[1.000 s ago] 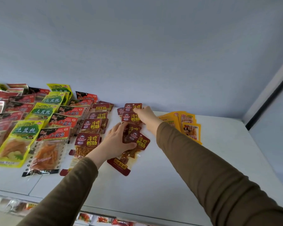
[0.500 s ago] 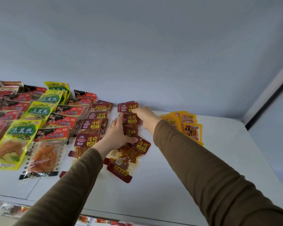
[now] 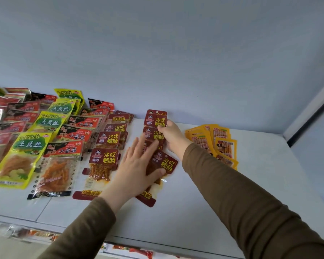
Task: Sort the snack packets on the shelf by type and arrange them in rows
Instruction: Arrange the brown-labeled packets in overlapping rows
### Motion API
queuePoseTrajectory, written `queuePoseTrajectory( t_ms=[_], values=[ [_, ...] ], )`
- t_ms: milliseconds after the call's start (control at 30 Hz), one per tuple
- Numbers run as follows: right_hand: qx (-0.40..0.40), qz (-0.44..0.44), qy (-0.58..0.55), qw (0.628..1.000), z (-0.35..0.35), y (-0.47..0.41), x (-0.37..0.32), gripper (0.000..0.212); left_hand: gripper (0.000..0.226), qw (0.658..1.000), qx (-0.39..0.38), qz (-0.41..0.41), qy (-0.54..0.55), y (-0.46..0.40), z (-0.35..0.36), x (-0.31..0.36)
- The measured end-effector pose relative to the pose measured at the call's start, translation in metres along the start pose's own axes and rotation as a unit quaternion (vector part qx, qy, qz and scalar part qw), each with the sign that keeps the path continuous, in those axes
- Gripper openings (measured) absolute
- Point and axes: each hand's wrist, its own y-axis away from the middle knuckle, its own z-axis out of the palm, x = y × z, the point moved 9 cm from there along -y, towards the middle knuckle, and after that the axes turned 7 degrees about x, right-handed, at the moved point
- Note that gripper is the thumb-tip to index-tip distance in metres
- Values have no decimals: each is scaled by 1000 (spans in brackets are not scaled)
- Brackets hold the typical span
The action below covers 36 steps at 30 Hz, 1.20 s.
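Here the left hand (image 3: 137, 171) lies flat on the nearest maroon packet (image 3: 163, 163) — the right hand (image 3: 171, 136) pinches one farther back.

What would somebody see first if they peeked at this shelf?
Two hands in the middle: the left hand lies flat on a dark red packet, while the right hand pinches another farther back. Bright yellow-green packets crowd the left side, and orange packets sit on the right of the white shelf.

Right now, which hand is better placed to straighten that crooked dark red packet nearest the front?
Probably the left hand: it already lies flat on the tilted packet. The right hand is farther back, pinching another packet in that row.
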Motion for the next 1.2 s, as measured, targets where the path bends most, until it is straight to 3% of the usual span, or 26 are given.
queuePoseTrajectory(
  t_ms=[100,233,367,567,767,1000,1100,1200],
  values=[
    [-18,11,-19,1000,4,1,-1,22,81,998,-49,-15,-27,19,15,4],
    [-48,21,-40,998,9,2,-3,33,84,995,-27,-99,17,23,12,-7],
    [-92,26,-49,994,13,5,-6,47,88,990,-37,-128,42,22,11,-17],
    [-110,70,-114,985,21,9,-3,37,90,987,-24,-146,66,23,8,-19],
    [-152,41,-50,986,30,14,-4,38,91,985,-17,-157,74,21,8,-17],
    [-114,-71,60,989,30,7,-9,42,89,986,-5,-155,57,19,8,-18],
    [-68,-66,24,995,26,3,-7,48,91,986,-14,-159,52,18,9,-19],
    [-72,-28,-16,997,29,1,2,51,91,986,-15,-153,59,18,8,-20]
  ],
)
